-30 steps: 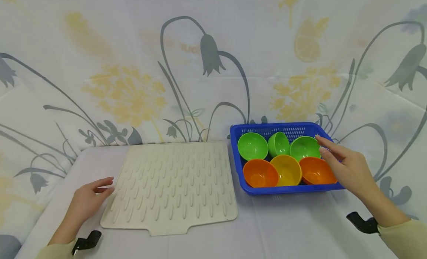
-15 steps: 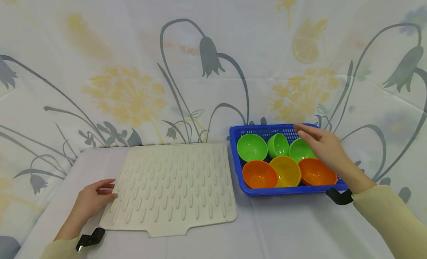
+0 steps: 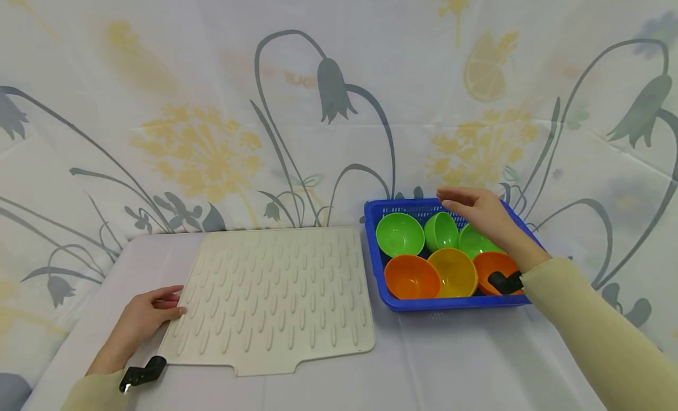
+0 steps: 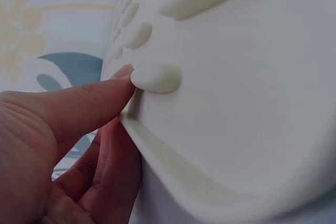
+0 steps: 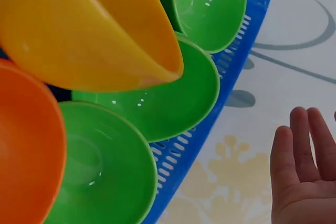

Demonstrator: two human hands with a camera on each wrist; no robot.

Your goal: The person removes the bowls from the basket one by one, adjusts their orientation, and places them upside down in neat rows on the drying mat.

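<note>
My left hand (image 3: 144,317) pinches the left edge of a cream drying mat (image 3: 275,299) with raised ridges. In the left wrist view the thumb lies on the mat's top beside a ridge, with the other fingers at and below the edge. My right hand (image 3: 479,214), fingers extended, is over the back of a blue plastic basket (image 3: 455,304) and holds nothing. Inside are green bowls (image 3: 400,235), one tilted on its side (image 3: 442,232), plus a yellow bowl (image 3: 453,273) and orange bowls (image 3: 412,277). The right forearm partly hides the rear right green bowl (image 3: 471,240).
A white cloth (image 3: 418,364) covers the table, and a flower-printed cloth (image 3: 212,158) hangs behind as a backdrop. The basket stands just right of the mat. Black wrist cameras (image 3: 143,373) are strapped to both wrists.
My right hand has moved left from the basket's right side to over its back. The left hand has come slightly right and taken hold of the mat's edge.
</note>
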